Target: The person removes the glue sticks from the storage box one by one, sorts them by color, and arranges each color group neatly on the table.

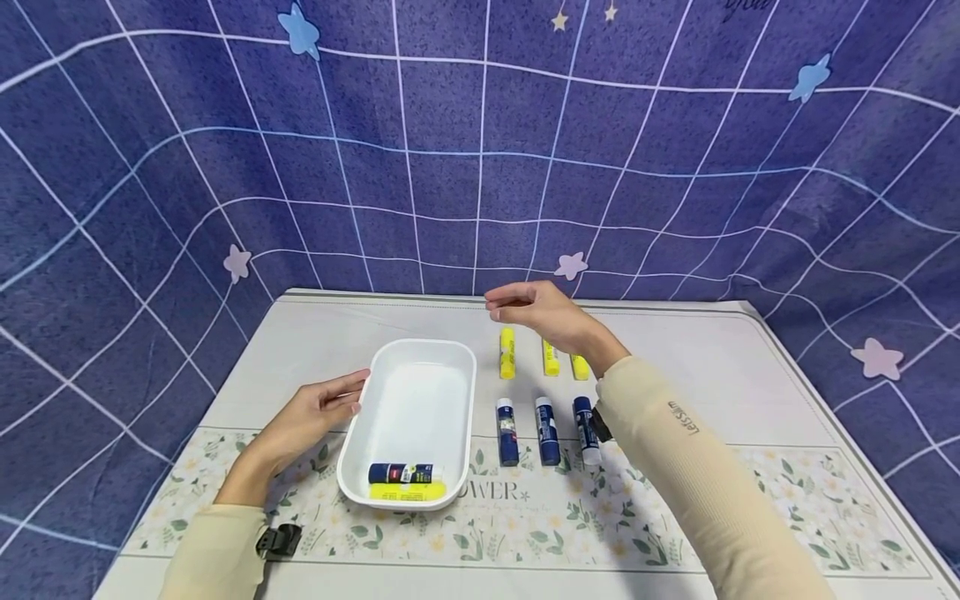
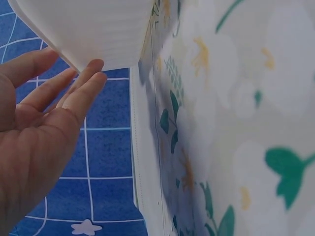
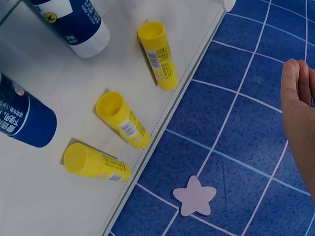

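Observation:
My left hand (image 1: 313, 417) touches the left rim of a white tray (image 1: 474, 400), its fingers nearly straight; in the left wrist view the fingertips (image 2: 94, 66) rest against the tray's outer wall. Inside the tray, at its near end, lie a dark blue glue stick (image 1: 392, 473) and a yellow glue stick (image 1: 408, 492). Raised over the back of the table, my right hand (image 1: 542, 312) has extended fingers and holds nothing. Beneath and beside it lie three yellow glue sticks: one at left (image 1: 507, 354), one in the middle (image 1: 551, 358) and one at right (image 1: 580, 367), partly hidden by the wrist.
Three dark blue glue sticks with white ends, at left (image 1: 507, 433), middle (image 1: 547, 432) and right (image 1: 587, 429), lie nearer me in a row. A flower-printed cloth (image 1: 555, 533) covers the table. Behind its back edge hangs a blue grid-patterned curtain (image 1: 450, 183).

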`<action>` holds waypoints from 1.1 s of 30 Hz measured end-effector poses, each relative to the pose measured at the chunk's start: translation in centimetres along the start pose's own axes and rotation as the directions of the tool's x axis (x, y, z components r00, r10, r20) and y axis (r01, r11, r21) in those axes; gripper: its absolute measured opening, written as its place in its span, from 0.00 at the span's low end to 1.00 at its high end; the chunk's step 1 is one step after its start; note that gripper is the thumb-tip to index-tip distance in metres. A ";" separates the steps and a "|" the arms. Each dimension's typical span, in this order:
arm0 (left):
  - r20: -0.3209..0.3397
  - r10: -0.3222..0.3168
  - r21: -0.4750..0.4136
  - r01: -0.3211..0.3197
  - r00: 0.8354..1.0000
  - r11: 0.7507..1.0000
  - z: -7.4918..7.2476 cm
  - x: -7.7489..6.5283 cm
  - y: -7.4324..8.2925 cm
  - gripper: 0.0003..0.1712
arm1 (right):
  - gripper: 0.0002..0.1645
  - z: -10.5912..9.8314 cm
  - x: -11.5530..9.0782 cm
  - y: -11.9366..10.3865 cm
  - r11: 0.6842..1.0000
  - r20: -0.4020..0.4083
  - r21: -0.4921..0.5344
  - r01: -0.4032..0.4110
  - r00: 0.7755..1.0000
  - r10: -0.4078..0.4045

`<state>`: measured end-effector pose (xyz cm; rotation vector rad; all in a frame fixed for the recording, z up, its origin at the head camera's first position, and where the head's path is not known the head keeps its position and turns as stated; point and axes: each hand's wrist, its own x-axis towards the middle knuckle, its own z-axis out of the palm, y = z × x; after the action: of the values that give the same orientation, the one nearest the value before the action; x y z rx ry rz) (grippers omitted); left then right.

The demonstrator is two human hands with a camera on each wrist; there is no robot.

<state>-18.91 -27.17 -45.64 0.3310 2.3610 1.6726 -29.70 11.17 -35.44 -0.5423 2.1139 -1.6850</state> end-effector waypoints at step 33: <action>-0.003 0.008 -0.017 -0.008 1.000 1.000 0.1 0.1 -0.1 0.34 | 0.30 4.4 0.8 0.7 0.999 0.328 -0.053 -0.008 0.944 0.025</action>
<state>-19.00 -27.10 -45.72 0.3352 2.3491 1.6977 -28.14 7.27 -37.06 -0.7609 1.9158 -1.4195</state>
